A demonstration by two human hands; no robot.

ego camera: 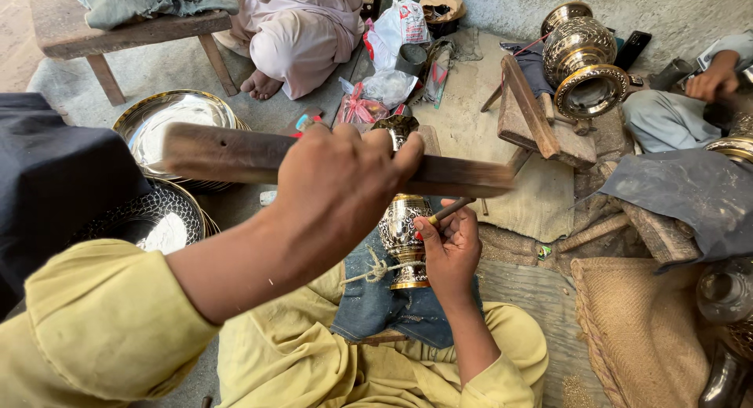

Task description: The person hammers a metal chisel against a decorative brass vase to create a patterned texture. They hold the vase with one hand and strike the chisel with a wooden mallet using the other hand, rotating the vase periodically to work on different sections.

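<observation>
My left hand (337,190) is raised close to the camera and grips a long flat wooden bat (227,153) held level across the view. Below it, my right hand (451,251) holds a small chisel (452,210) with its tip against an engraved brass vase (400,229). The vase lies on a blue denim cloth (376,302) over my lap, with a bit of rope (375,271) around its foot. The bat and my left hand hide part of the vase's upper half.
Engraved metal trays (161,216) are stacked at the left. A larger brass vase (582,63) lies on a wooden stand (533,114) at the right. One person sits at the back (302,31), another at the right (674,114). A wooden bench (118,31), plastic bags (392,31) and burlap (643,329) lie around.
</observation>
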